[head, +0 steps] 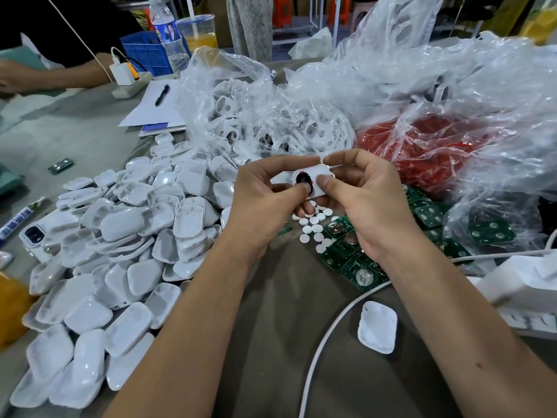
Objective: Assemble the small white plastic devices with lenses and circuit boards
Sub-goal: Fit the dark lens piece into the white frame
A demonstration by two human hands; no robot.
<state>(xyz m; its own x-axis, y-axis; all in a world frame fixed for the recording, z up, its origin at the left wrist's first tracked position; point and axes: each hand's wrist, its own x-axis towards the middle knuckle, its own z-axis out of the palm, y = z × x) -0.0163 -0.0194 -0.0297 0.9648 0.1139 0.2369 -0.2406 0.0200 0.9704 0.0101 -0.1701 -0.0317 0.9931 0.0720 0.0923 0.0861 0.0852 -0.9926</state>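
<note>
White cable near, lone shell beside, shell heap left.

Left of the pile of white shells, a white-and-blue tube carries blue characters, too blurred to read. Far beyond the pile, the water bottle wears a blue label, its print too small to make out. Nothing else bears legible text.

Glossy white plastic shells, crinkled clear plastic bags, matt grey cloth
</note>
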